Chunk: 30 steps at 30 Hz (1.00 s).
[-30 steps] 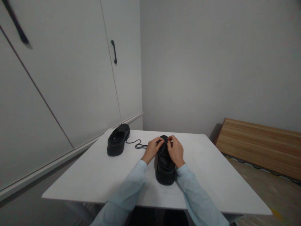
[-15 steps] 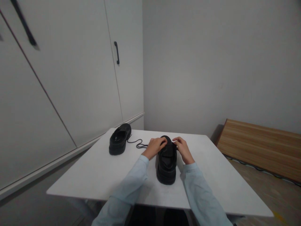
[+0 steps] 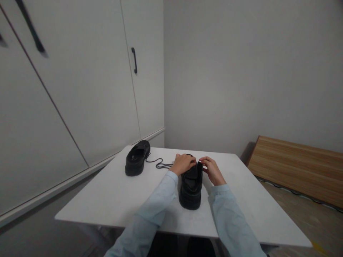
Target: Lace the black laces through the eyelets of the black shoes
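Note:
A black chunky shoe (image 3: 190, 189) stands on the white table (image 3: 112, 200) in front of me, heel toward me. My left hand (image 3: 184, 163) rests curled over the far top of this shoe. My right hand (image 3: 213, 170) pinches the shoe's right upper edge near the tongue. A second black shoe (image 3: 137, 157) sits at the table's far left. A loose black lace (image 3: 160, 164) lies between the two shoes, its near end running under my left hand. Both arms wear pale blue sleeves.
White cupboard doors with a black handle (image 3: 134, 60) stand close along the table's left side. A grey wall is behind the table. A wooden board (image 3: 300, 164) leans low at the right, with a cable on the floor beside it.
My left hand slid further over the top of the near shoe. My right hand moved off the shoe's top to its right edge. The view shifted slightly.

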Each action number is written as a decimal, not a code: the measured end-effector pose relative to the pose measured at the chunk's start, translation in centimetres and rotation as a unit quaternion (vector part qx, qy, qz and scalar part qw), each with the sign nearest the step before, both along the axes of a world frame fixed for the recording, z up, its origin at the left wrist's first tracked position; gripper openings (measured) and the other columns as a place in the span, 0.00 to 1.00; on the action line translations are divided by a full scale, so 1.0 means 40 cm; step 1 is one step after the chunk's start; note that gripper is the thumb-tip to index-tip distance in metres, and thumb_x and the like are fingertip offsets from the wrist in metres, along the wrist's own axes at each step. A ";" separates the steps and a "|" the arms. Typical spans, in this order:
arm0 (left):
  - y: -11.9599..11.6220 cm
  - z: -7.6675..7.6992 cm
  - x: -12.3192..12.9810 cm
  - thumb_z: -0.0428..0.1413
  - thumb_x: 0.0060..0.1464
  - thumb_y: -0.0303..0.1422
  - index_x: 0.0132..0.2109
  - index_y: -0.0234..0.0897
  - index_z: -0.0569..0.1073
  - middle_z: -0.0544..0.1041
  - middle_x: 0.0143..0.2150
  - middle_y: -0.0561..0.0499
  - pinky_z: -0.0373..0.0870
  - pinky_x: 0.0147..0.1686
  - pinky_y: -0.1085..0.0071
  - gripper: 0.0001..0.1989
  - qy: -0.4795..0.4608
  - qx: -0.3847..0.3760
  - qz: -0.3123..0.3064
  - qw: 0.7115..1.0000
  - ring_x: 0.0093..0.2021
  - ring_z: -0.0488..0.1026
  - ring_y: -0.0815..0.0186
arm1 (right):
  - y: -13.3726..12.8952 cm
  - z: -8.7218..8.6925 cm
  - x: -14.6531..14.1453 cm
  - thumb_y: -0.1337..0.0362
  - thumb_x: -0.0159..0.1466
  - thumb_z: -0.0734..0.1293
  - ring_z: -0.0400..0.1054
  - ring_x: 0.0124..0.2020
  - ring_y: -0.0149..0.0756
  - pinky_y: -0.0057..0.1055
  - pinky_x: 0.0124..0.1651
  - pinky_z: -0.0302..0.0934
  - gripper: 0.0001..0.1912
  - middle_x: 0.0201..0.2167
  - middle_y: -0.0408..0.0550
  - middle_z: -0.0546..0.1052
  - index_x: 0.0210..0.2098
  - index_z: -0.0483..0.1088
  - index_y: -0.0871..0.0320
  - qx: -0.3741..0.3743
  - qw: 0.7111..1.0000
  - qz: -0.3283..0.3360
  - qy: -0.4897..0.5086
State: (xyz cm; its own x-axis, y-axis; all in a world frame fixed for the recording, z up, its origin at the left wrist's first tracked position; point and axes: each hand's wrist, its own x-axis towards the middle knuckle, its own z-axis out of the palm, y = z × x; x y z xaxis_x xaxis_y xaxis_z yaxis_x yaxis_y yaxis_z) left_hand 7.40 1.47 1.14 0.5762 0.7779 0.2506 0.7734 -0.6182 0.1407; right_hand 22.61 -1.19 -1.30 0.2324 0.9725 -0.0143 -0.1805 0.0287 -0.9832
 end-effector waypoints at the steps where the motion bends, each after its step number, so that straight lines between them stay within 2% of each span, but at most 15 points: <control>1: -0.001 -0.001 0.002 0.49 0.58 0.40 0.42 0.48 0.73 0.77 0.44 0.52 0.60 0.45 0.62 0.10 0.001 0.002 0.001 1.000 0.46 0.71 0.59 | 0.000 0.000 0.000 0.66 0.41 0.64 0.61 0.28 0.32 0.28 0.30 0.55 0.07 0.22 0.40 0.68 0.22 0.69 0.56 0.000 1.000 0.000 -0.001; 15: -0.005 -0.015 0.007 0.50 0.58 0.40 0.42 0.47 0.74 0.76 0.42 0.51 0.64 0.44 0.62 0.09 -0.027 -0.007 0.022 0.999 0.47 0.69 0.58 | 0.002 -0.008 -0.005 0.63 0.44 0.66 0.64 0.30 0.33 0.27 0.32 0.58 0.06 0.23 0.42 0.71 0.23 0.70 0.57 0.038 0.998 -0.008 -0.057; 20: -0.006 -0.022 0.010 0.51 0.57 0.40 0.41 0.47 0.74 0.76 0.41 0.51 0.65 0.43 0.62 0.09 -0.044 -0.013 0.035 0.998 0.46 0.69 0.58 | 0.017 -0.024 0.009 0.56 0.48 0.67 0.64 0.30 0.34 0.30 0.33 0.61 0.11 0.23 0.44 0.71 0.24 0.70 0.58 0.066 0.994 0.008 -0.085; 24: -0.007 -0.026 0.010 0.51 0.57 0.40 0.40 0.47 0.74 0.76 0.40 0.52 0.65 0.43 0.64 0.09 -0.052 -0.012 0.036 0.998 0.45 0.69 0.58 | 0.037 -0.052 0.029 0.49 0.46 0.68 0.59 0.22 0.30 0.28 0.27 0.56 0.19 0.17 0.41 0.66 0.21 0.68 0.60 0.062 0.985 0.004 -0.164; 30: -0.010 -0.027 0.012 0.51 0.57 0.40 0.41 0.47 0.74 0.76 0.41 0.52 0.65 0.44 0.64 0.09 -0.062 -0.018 0.045 0.997 0.46 0.68 0.59 | 0.046 -0.073 0.028 0.47 0.49 0.67 0.55 0.18 0.28 0.27 0.22 0.50 0.21 0.13 0.39 0.62 0.16 0.61 0.57 0.037 0.974 0.041 -0.221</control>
